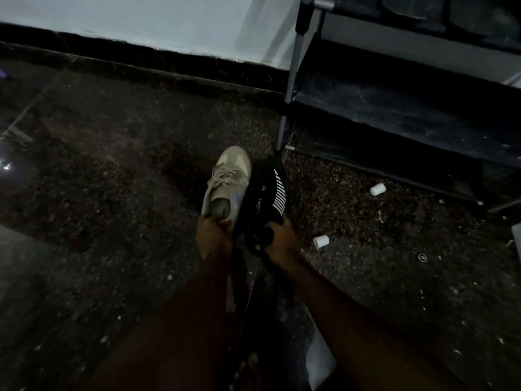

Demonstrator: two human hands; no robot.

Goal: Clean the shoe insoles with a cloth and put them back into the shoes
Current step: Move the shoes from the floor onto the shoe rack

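A beige laced sneaker (229, 180) points away from me in the middle of the view, and my left hand (212, 236) grips its heel. Right beside it is a black shoe (266, 193) with white stripes and faint white lettering on its side. My right hand (282, 240) holds this black shoe at its heel end, fingers curled round the dark rim. The beige shoe's opening shows a grey inside; I cannot tell whether an insole lies in it. No cloth is visible.
A dark shoe rack (394, 114) with metal legs stands at the right against a white wall (141, 21). Two small white caps (377, 189) (321, 241) and a small round object (422, 257) lie on the dark speckled floor (112, 179).
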